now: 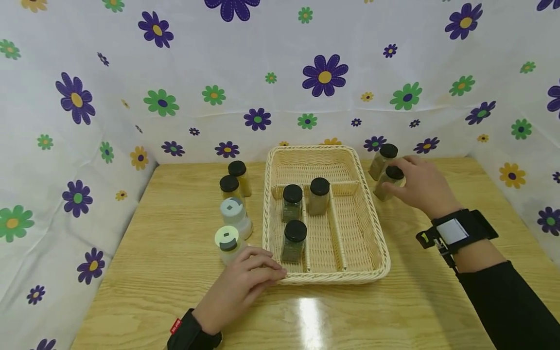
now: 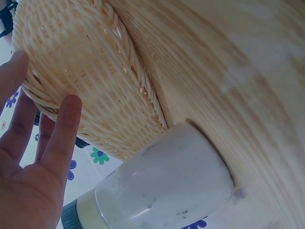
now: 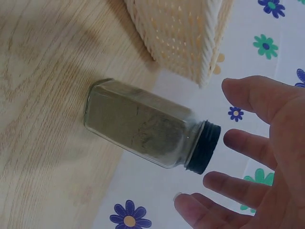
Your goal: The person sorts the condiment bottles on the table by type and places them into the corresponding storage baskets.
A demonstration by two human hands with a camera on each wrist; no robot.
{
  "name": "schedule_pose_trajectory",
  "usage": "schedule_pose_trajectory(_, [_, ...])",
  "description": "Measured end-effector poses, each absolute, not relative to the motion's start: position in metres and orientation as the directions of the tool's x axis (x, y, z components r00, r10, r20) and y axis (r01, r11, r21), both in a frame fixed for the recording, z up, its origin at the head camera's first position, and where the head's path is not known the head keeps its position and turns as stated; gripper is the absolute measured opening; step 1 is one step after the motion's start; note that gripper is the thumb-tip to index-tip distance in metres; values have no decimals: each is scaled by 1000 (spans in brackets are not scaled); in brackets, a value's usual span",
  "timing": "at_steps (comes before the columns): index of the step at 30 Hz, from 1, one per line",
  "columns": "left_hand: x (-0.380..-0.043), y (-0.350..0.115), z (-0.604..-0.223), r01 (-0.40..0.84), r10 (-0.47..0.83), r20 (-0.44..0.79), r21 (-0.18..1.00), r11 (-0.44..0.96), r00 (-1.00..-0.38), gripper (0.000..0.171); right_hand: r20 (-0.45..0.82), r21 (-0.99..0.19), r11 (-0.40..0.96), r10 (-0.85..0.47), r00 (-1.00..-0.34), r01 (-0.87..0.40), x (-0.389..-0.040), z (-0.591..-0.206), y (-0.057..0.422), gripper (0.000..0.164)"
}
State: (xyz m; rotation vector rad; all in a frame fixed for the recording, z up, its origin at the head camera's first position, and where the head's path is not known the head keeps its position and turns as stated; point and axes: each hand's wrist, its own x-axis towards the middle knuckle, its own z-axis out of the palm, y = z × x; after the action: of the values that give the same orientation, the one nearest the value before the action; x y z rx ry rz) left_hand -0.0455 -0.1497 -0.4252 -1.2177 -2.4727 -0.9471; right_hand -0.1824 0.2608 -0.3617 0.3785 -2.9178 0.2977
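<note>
My left hand (image 1: 242,279) rests its fingertips on the front left corner of the wicker basket (image 1: 332,278), fingers nearly straight at the rim (image 2: 43,102). Beside it stands a white jar with a pale green and grey lid (image 1: 227,238). Over on the right, my right hand (image 1: 426,187) reaches around a black-capped glass spice jar (image 1: 385,190). In the right wrist view, the fingers are spread and apart from the cap of this jar (image 3: 143,126), which holds greyish-brown powder. Just behind it is a similar spice jar (image 1: 377,165).
Left of the basket stand another white jar (image 1: 238,221) and two black-capped jars with yellow contents (image 1: 246,183). Two spice jars (image 1: 291,249) stand in the basket's left compartment, another (image 1: 318,203) in the middle one. A flowered cloth (image 1: 183,63) hangs behind the wooden table (image 1: 166,233).
</note>
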Motion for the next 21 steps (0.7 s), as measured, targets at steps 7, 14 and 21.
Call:
schedule_pose_trajectory(7, [-46, -150, -426, 782, 627, 473, 444, 438, -620, 32, 156, -180, 950, -228, -961, -254, -196, -367, 263, 55])
schedule_pose_trajectory(14, [-46, -151, -425, 783, 627, 474, 442, 438, -619, 30, 83, -184, 958, -206, -975, -218, -208, -369, 265, 55])
schedule_pose_trajectory(21, [-45, -150, -425, 780, 629, 467, 444, 440, -621, 28, 28, -179, 965, -190, -981, -192, -215, -373, 265, 52])
